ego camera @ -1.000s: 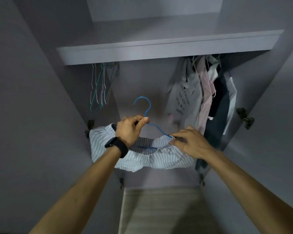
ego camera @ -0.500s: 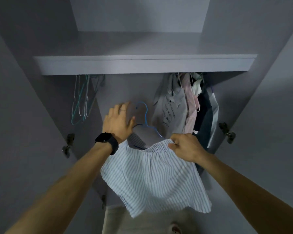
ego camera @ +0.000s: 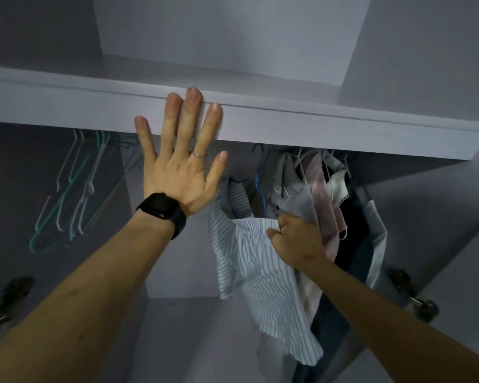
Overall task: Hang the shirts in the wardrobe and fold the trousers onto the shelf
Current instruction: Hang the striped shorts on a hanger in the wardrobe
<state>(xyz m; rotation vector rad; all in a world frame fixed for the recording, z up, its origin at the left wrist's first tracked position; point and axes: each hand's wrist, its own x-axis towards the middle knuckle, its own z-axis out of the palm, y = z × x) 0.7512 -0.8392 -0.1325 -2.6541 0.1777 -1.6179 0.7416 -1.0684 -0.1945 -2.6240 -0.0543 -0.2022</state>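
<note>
The striped shirt (ego camera: pixel 249 261) hung on a blue hanger (ego camera: pixel 260 189) inside the wardrobe, just left of the clothes (ego camera: pixel 327 194) already on the rail side. The right hand (ego camera: pixel 296 241) was the one on it, its fingers curled round the shirt's top edge by the hanger's shoulder, a little below and right of the hook. From that grip the hanger's stem ran almost straight up, and its hook ended just under the shelf (ego camera: pixel 315 128). The rail was hidden behind the shelf's front, so it could not be told whether the hook sat on it. The shirt's long axis fell downward from the hand, toward the camera. The left hand (ego camera: pixel 177 167) held nothing. It was flat, fingers spread and straight, with its fingertips over the shelf's front edge, left of the shirt and higher than it. Farther left hung empty hangers (ego camera: pixel 75 189). Seating or freeing the hook seemed to be work for the right hand, moving upward, while the left looked merely braced.
</note>
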